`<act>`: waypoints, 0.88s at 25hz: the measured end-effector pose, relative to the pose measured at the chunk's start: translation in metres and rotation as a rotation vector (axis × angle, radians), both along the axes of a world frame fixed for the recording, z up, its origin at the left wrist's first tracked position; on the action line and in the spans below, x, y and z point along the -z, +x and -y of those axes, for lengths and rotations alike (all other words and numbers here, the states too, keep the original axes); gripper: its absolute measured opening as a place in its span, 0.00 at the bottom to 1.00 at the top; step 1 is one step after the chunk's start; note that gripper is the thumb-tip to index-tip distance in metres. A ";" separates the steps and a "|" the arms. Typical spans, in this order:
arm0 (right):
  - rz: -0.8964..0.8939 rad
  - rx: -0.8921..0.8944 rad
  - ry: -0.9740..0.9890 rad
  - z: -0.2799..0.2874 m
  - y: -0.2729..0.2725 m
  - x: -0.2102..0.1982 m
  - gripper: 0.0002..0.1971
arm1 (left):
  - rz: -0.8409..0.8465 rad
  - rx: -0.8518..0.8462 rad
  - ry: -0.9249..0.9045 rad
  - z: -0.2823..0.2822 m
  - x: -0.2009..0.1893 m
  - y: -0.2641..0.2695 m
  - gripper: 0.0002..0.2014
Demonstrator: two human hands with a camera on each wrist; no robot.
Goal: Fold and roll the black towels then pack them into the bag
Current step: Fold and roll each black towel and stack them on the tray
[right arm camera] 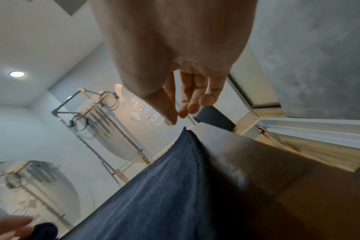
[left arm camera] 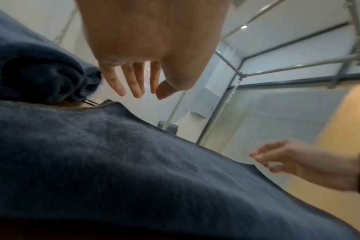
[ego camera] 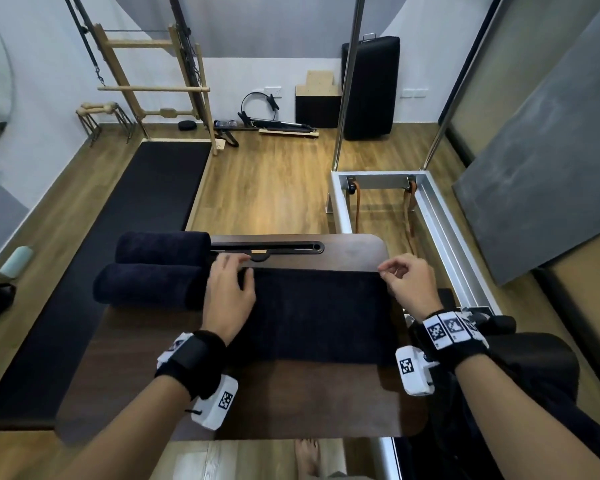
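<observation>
A folded black towel (ego camera: 319,313) lies flat across the dark wooden table (ego camera: 291,403). Two rolled black towels (ego camera: 163,247) (ego camera: 149,284) lie side by side at the table's far left. My left hand (ego camera: 234,275) hovers over the flat towel's far left corner; in the left wrist view its fingers (left arm camera: 138,91) are straight and clear of the cloth (left arm camera: 113,162). My right hand (ego camera: 392,271) is at the far right corner. In the right wrist view its thumb and fingers (right arm camera: 179,115) hang close together just above the towel corner (right arm camera: 184,131), holding nothing.
A slotted handle (ego camera: 267,247) runs along the table's far edge. A metal reformer frame (ego camera: 440,216) stands right of the table, a long black mat (ego camera: 118,254) to its left. Black fabric (ego camera: 534,375) bulks at the near right; I cannot tell whether it is the bag.
</observation>
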State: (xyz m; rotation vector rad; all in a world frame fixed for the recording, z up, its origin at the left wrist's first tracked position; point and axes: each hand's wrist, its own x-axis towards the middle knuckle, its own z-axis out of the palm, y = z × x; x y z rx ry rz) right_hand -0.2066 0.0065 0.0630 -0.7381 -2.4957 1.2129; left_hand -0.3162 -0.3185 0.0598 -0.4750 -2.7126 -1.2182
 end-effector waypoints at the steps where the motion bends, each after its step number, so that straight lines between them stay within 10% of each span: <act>1: 0.010 -0.053 -0.023 0.004 0.004 0.002 0.07 | 0.006 0.089 -0.001 -0.002 -0.001 0.014 0.05; 6: 0.155 -0.252 0.048 0.025 0.020 0.001 0.07 | 0.265 0.711 -0.177 -0.018 0.002 0.099 0.04; 15: 0.259 -0.353 0.197 0.094 0.116 -0.006 0.07 | 0.090 0.471 -0.611 0.005 0.003 0.087 0.12; 22: 0.013 -0.517 0.058 0.174 0.178 0.017 0.11 | 0.011 0.496 -0.761 0.043 0.023 0.144 0.30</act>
